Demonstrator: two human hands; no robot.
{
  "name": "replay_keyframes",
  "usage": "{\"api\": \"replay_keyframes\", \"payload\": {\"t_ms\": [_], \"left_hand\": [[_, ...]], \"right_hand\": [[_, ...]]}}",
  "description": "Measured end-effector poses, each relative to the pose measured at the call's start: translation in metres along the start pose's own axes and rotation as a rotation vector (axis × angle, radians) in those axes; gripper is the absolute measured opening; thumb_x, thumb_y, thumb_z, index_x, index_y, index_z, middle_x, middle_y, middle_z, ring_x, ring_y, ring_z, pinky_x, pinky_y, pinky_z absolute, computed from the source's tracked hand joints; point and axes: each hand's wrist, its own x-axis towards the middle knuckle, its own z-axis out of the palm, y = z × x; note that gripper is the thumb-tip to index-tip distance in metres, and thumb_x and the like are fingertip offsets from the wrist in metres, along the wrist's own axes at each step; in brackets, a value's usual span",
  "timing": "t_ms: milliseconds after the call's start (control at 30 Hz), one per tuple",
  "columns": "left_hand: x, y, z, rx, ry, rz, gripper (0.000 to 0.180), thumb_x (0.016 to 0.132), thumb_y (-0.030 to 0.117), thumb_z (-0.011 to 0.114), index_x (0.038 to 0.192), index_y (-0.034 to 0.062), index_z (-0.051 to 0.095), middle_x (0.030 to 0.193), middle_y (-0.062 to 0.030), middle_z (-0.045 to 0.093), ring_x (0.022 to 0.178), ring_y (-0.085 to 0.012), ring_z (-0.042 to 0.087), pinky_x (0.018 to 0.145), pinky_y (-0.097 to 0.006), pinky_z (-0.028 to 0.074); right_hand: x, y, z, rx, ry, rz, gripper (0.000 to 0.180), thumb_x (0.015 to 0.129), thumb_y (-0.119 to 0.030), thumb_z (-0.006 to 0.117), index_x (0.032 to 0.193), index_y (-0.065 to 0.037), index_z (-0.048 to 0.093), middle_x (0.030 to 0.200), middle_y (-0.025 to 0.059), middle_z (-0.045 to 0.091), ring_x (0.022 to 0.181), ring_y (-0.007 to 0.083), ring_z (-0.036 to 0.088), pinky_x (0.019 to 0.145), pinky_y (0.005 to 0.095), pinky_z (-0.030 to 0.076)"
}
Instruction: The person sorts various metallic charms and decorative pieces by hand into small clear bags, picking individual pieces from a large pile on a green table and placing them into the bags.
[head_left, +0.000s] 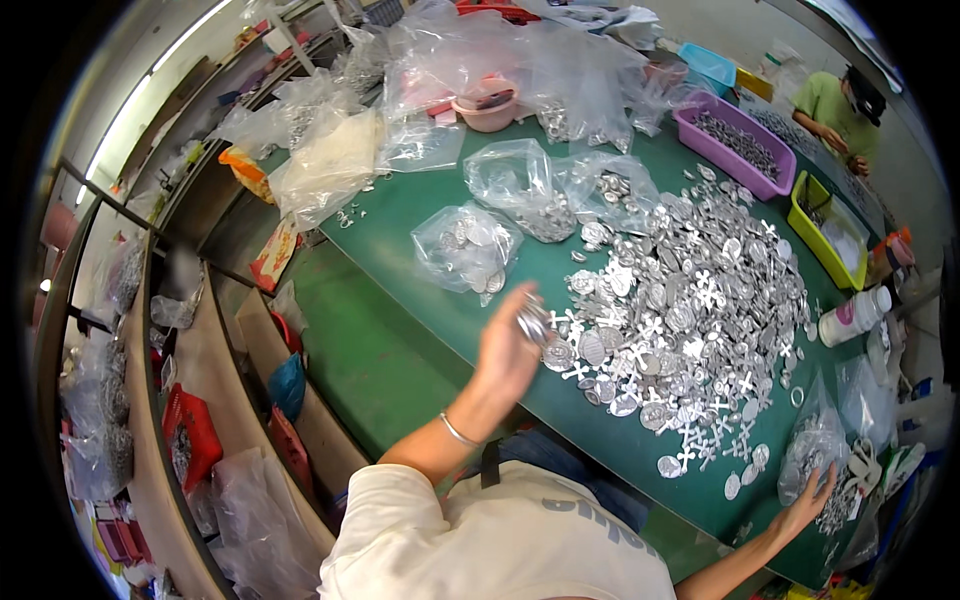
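Observation:
My left hand (508, 345) is raised over the table's near edge, its fingers curled around several silver oval medals (532, 318). A large heap of silver medals and small crosses (690, 300) spreads over the green table just right of that hand. At the lower right, my right hand (803, 507) rests against a clear plastic bag (812, 450) with metal pieces inside. Its fingers are stretched out and apart. Loose small metal pieces (838, 508) lie beside its fingertips. Another clear bag of medals (466, 246) sits beyond my left hand.
A purple basket (690, 135) of metal parts and a yellow-green tray (822, 250) stand at the right. Nearby is a white bottle (855, 317). Plastic bags and a pink bowl (486, 112) crowd the far end. Shelves (190, 420) line the left. Someone in green (835, 105) works at far right.

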Motion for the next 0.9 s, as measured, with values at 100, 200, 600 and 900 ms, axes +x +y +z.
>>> {"api": "replay_keyframes", "payload": {"t_ms": [100, 200, 600, 900], "left_hand": [[0.027, 0.046, -0.009, -0.094, 0.126, 0.236, 0.027, 0.089, 0.016, 0.048, 0.113, 0.0047, 0.049, 0.086, -0.0059, 0.055, 0.073, -0.0183, 0.054, 0.059, -0.03, 0.046], [0.061, 0.093, -0.024, 0.141, 0.031, 0.395, 0.04, 0.087, 0.011, 0.047, 0.126, 0.0022, 0.039, 0.092, -0.0067, 0.053, 0.074, -0.0175, 0.053, 0.058, -0.03, 0.045], [0.114, 0.107, -0.055, 1.702, -0.076, 0.888, 0.043, 0.079, -0.003, 0.045, 0.123, 0.0007, 0.045, 0.12, -0.0238, 0.045, 0.112, -0.0363, 0.045, 0.098, -0.039, 0.035], [0.089, 0.109, -0.061, 1.66, -0.03, 0.801, 0.042, 0.076, -0.011, 0.042, 0.116, -0.0009, 0.05, 0.113, -0.0235, 0.056, 0.107, -0.0376, 0.053, 0.091, -0.039, 0.042]], "right_hand": [[-0.009, -0.014, 0.014, -0.026, -0.144, -0.113, 0.037, 0.089, -0.011, 0.052, 0.125, 0.001, 0.047, 0.134, 0.0118, 0.042, 0.123, 0.0214, 0.037, 0.103, 0.0335, 0.026], [-0.018, -0.011, 0.032, -0.032, -0.294, -0.147, 0.033, 0.089, -0.006, 0.051, 0.12, 0.003, 0.05, 0.131, 0.0129, 0.044, 0.121, 0.0214, 0.04, 0.103, 0.0328, 0.028], [-0.047, -0.039, 0.068, -0.013, -0.66, 0.002, 0.029, 0.087, -0.005, 0.052, 0.114, 0.002, 0.053, 0.113, 0.0086, 0.054, 0.103, 0.0154, 0.051, 0.087, 0.0267, 0.039], [-0.061, -0.054, 0.095, -0.027, -0.778, 0.007, 0.027, 0.085, -0.006, 0.055, 0.11, 0.003, 0.054, 0.098, 0.0076, 0.06, 0.091, 0.0139, 0.054, 0.082, 0.0263, 0.041]]}}
